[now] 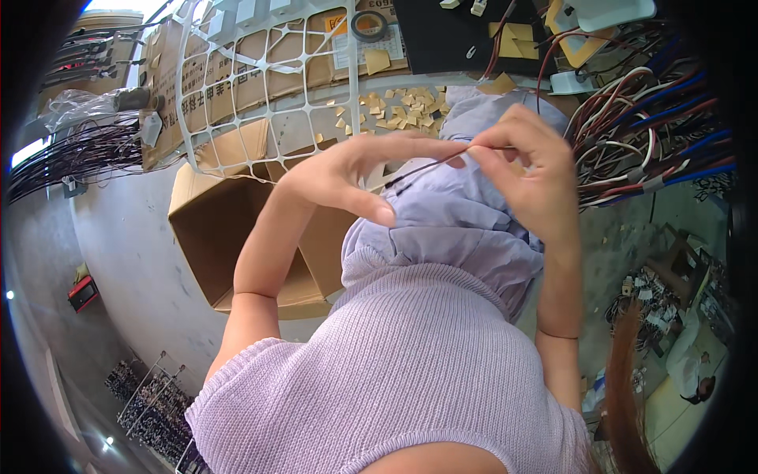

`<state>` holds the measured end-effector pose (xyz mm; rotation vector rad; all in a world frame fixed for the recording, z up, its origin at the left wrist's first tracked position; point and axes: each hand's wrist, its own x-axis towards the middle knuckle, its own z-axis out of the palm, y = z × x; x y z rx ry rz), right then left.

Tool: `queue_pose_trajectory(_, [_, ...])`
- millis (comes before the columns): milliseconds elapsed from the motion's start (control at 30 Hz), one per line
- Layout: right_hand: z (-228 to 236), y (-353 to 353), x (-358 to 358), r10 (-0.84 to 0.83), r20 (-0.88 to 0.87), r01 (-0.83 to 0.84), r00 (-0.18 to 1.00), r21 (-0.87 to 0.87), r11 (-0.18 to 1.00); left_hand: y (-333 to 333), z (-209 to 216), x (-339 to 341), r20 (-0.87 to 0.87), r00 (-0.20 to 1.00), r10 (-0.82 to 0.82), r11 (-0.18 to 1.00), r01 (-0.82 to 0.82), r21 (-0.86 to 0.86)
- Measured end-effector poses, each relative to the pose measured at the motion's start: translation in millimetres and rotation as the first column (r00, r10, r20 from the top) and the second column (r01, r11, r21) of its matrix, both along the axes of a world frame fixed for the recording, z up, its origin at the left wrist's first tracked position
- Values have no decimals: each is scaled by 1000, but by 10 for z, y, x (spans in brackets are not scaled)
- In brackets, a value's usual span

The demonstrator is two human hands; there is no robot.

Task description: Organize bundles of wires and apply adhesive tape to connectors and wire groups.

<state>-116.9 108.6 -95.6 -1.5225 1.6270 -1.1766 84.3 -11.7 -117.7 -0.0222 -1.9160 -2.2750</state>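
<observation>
Over the lilac cloth (pixel 462 207) of the lap, I have one dark wire (pixel 433 165) held up, slanting from far right down to near left. Right hand (pixel 530 162): grip closed, thumb and forefinger pinching the wire. Left hand (pixel 339 170): thumb spread well apart from forefinger; its fingertips reach the wire just beside the right pinch, but I cannot tell whether they clamp it. The blackish lower end (pixel 400 187) shows between left thumb and forefinger.

Progress, my judgement: this piece is mid-handling, not yet put down. What is finished or left at the pinch I cannot tell; fingers cover it.

Surroundings: thick wire bundle (pixel 632 150) far right, darker bundle (pixel 87 154) far left, neither in hand. A white plastic grid (pixel 353 95) stands far left; tan scraps (pixel 407 110) lie scattered beyond the lap, a tape roll (pixel 356 27) farther off. Left, an open cardboard box (pixel 225 229).

Obstruction: left forearm hides part of the box.
</observation>
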Motion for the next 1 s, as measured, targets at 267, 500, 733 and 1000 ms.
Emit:
queue_pose_trajectory(267, [-501, -78, 269, -188, 83, 188, 979, 12, 982, 128, -128, -175, 165, 763, 625, 719, -481, -502])
queue_pose_trajectory(500, [-583, -503, -317, -548, 45, 549, 835, -24, 835, -181, -365, -504, 28, 795, 606, 605, -438, -665])
queue_pose_trajectory(733, [-1007, -1072, -600, -493, -543, 557, 680, -55, 829, -561, -596, -818, -41, 896, 443, 570, -317, -758])
queue_pose_trajectory(1000, [-881, -932, -347, -331, -634, 258, 699, -207, 943, -528, -650, -832, -36, 868, 496, 573, -358, -737])
